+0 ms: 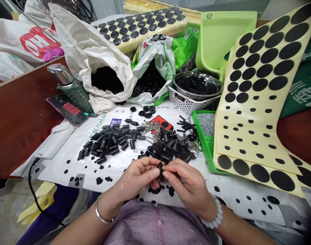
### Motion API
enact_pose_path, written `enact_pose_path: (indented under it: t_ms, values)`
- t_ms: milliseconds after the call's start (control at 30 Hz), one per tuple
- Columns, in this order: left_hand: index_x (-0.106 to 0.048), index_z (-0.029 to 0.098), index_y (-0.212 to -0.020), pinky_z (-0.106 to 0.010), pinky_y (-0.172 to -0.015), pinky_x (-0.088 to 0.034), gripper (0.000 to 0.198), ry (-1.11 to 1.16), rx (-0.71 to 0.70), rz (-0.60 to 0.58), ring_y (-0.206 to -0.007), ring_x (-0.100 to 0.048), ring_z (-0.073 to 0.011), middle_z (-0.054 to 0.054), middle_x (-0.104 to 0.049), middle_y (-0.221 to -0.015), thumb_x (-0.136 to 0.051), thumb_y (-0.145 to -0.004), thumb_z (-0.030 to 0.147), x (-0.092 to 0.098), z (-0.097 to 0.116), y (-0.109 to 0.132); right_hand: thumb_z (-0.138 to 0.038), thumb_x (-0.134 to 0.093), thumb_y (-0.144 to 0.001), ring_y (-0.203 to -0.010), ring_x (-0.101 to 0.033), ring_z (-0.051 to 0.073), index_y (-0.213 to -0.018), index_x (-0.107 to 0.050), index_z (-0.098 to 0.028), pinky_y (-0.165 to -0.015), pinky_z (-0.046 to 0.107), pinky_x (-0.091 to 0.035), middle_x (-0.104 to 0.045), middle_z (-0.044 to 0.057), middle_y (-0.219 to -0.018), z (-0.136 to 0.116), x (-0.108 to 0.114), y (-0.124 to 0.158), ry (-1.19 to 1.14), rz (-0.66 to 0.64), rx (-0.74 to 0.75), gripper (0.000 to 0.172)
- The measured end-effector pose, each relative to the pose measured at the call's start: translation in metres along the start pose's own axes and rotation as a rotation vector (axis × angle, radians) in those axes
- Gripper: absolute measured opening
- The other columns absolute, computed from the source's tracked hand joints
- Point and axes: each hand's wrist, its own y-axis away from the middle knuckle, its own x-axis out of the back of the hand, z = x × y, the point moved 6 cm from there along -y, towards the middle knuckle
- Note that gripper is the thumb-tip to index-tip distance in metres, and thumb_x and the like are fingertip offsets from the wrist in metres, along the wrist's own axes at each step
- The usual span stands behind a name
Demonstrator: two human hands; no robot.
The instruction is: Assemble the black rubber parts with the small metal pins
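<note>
Close to my body, my left hand [141,175] pinches a small black disc-shaped plastic part [160,172] between thumb and fingers, tilted on edge. My right hand [184,182] is closed against its right side, fingertips pinched on something too small to make out. Just beyond my fingers lies a pile of black cone-shaped parts [165,149]. Short black plastic cylinders [109,139] are heaped to the left. Thin metal clips [155,127] are scattered behind, and black screws [184,124] lie to their right.
Two open bags [106,58] [160,58] hold black parts at the back. A steel bowl [216,89] of black screws sits in a white basket [188,104]. Right are a green tray [205,153] and sticker sheets [249,105]. A phone [71,110] lies left.
</note>
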Motion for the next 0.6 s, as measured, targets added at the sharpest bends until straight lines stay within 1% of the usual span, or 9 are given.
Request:
enact_pose_path:
  t_ms: [100, 200, 400, 500, 600]
  values:
    - [-0.06, 0.011, -0.1, -0.021, -0.051, -0.045, 0.037, -0.023, 0.011, 0.01, -0.049, -0.056, -0.0097, 0.0, -0.061, -0.057, -0.063, -0.077, 0.04, 0.004, -0.004, 0.001, -0.013, -0.049, -0.085, -0.064, -0.056, 0.014, -0.086, -0.06, -0.015, -0.056, 0.026, -0.046, -0.058, 0.004, -0.07, 0.0, -0.004, 0.001, 0.047, -0.011, 0.019, 0.011]
    - [-0.06, 0.011, -0.099, -0.021, -0.05, -0.045, 0.038, -0.044, 0.03, 0.0, -0.047, -0.056, -0.01, -0.001, -0.062, -0.055, -0.062, -0.077, 0.042, 0.007, -0.006, 0.002, -0.014, -0.046, -0.086, -0.062, -0.054, 0.014, -0.085, -0.06, -0.015, -0.055, 0.026, -0.045, -0.058, 0.004, -0.069, -0.001, -0.007, 0.001, 0.107, -0.069, 0.039, 0.014]
    - [-0.064, 0.01, -0.087, -0.019, -0.052, -0.045, 0.037, -0.069, 0.091, -0.15, -0.049, -0.056, -0.0094, -0.004, -0.062, -0.058, -0.054, -0.083, 0.045, 0.003, -0.006, 0.004, -0.012, -0.044, -0.087, -0.062, -0.053, 0.013, -0.086, -0.06, -0.015, -0.054, 0.024, -0.043, -0.057, 0.003, -0.068, -0.012, -0.003, -0.005, 0.116, -0.209, 0.096, 0.016]
    - [-0.064, 0.01, -0.094, -0.019, -0.052, -0.045, 0.039, -0.068, 0.089, -0.145, -0.049, -0.055, -0.0096, -0.003, -0.061, -0.057, -0.053, -0.083, 0.045, 0.002, -0.006, 0.003, -0.012, -0.044, -0.087, -0.063, -0.053, 0.013, -0.087, -0.06, -0.015, -0.054, 0.024, -0.043, -0.058, 0.004, -0.07, -0.012, -0.002, -0.006, 0.166, -0.236, 0.101, 0.016]
    - [-0.064, 0.01, -0.097, -0.019, -0.054, -0.045, 0.038, -0.119, 0.057, -0.134, -0.052, -0.055, -0.0098, -0.003, -0.061, -0.059, -0.051, -0.084, 0.044, 0.002, -0.004, 0.005, -0.012, -0.045, -0.087, -0.064, -0.054, 0.014, -0.087, -0.06, -0.014, -0.055, 0.025, -0.043, -0.058, 0.005, -0.071, -0.01, -0.003, -0.006, 0.193, -0.23, 0.093, 0.015]
